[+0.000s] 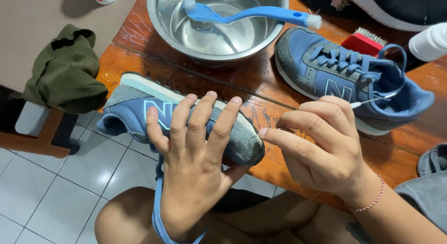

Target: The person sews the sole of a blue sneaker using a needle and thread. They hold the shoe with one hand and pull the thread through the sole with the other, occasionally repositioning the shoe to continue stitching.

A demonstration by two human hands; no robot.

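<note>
- The left hand (193, 151) clamps around a blue suede sneaker (177, 120) with a pale sole, holding it on its side at the edge of the worn orange wooden table (260, 81).
- The right hand (321, 146) pinches a thin white stick (372, 101) beside the sneaker's toe.
- A 2nd matching blue sneaker (344, 76) lies farther back.
- A steel bowl of water (216, 25) holds a blue brush (247, 13).
</note>
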